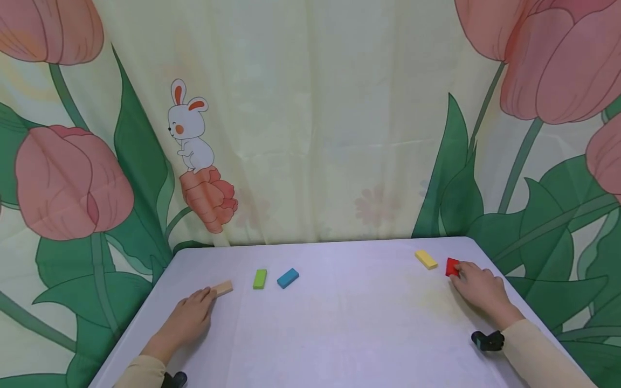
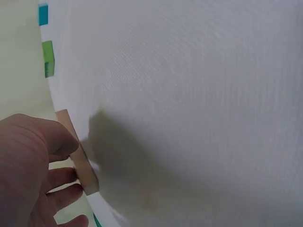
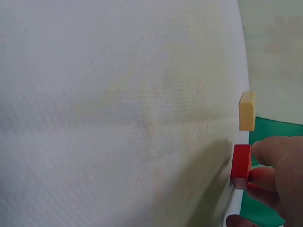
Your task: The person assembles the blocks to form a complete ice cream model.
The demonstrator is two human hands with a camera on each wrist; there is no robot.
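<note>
Left grip [image 1: 191, 317] pinching wooden block [image 1: 224, 288], right grip [image 1: 482, 291] seemingly red block [image 1: 451, 266]

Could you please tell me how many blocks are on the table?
5: a wooden block at the left hand, then, going right, a green block, blue block, yellow block and red block at the right hand. None appears hidden.

Your white table [image 1: 339, 334] carries a wooden block [image 1: 225, 288], green block [image 1: 260, 279], blue block [image 1: 288, 278], yellow block [image 1: 426, 260] and red block [image 1: 451, 267].
</note>
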